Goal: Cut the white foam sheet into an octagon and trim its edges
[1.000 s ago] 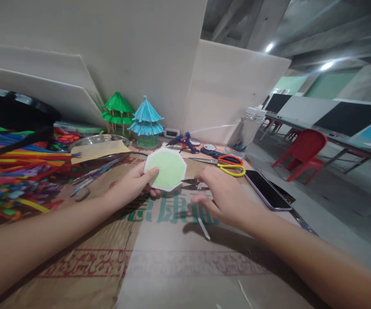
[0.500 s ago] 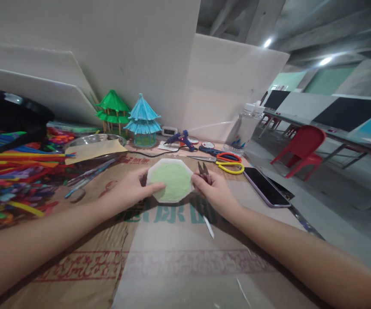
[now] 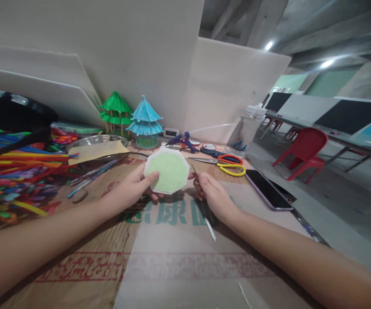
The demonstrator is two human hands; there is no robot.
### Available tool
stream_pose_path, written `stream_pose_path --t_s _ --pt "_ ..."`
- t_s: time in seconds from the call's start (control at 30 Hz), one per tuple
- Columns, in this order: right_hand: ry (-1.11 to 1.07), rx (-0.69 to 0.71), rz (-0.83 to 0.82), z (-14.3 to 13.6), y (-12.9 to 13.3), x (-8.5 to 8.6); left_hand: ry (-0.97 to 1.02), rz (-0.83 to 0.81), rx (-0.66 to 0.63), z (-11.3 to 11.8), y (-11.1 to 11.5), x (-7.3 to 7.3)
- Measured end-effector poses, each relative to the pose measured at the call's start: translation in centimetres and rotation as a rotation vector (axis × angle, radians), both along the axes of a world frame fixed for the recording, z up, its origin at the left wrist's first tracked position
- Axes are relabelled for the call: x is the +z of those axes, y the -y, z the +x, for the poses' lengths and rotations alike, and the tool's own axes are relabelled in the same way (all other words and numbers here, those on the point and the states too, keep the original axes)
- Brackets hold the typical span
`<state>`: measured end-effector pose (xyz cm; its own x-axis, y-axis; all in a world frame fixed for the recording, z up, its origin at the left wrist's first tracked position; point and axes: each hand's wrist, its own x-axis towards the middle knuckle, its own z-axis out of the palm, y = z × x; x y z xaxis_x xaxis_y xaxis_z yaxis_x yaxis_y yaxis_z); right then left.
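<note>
My left hand (image 3: pixel 143 182) grips an octagonal piece (image 3: pixel 168 171) by its left edge, thumb on top. The piece has a pale green face with a white rim and is raised above the table, tilted toward me. Just right of it, my right hand (image 3: pixel 211 189) is closed around small metal snips (image 3: pixel 194 170); their narrow blades point up and lean left. Fingers hide most of the snips' body. Below the right hand, a white strip (image 3: pixel 210 229) lies on the work surface.
Behind stand a blue model pavilion (image 3: pixel 144 122), a green one (image 3: pixel 116 112) and a glue gun (image 3: pixel 182 140). Scissors with red and yellow handles (image 3: pixel 230 164), a phone (image 3: pixel 267 190) and a plastic bottle (image 3: pixel 241 133) are at right. Colourful pipe cleaners (image 3: pixel 18 176) pile up at left.
The octagonal piece has shifted slightly left and up, tipping more toward me. My right hand has come away from its edge, and the snips' blades, seen spread before, now look like one thin line.
</note>
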<state>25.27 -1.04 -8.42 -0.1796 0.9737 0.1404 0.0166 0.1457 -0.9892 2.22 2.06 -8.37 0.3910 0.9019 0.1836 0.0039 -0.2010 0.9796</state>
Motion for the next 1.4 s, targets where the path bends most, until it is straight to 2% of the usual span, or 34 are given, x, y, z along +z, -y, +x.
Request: stream_pose_path --t_s 0.17,0.3,0.5,0.63,1.13,1.4 --pt "-0.059 0.086 -0.134 -0.42 0.31 0.14 0.021 -0.006 -0.006 -0.02 -0.06 0.14" --pt "-0.138 0.080 -0.173 -0.74 0.62 0.37 0.025 -0.031 0.008 0.07 0.05 0.34" --pt "-0.108 0.110 -0.114 -0.67 0.52 0.31 0.017 -0.031 -0.004 -0.06 -0.08 0.15" --pt "-0.096 0.122 -0.130 -0.61 0.46 0.28 -0.005 -0.025 -0.012 -0.06 -0.09 0.09" --pt "-0.037 0.114 -0.050 -0.73 0.58 0.22 -0.049 -0.017 -0.073 -0.05 -0.03 0.12" --pt "-0.043 0.097 -0.074 -0.78 0.53 0.28 -0.034 -0.008 -0.049 -0.02 0.03 0.09"
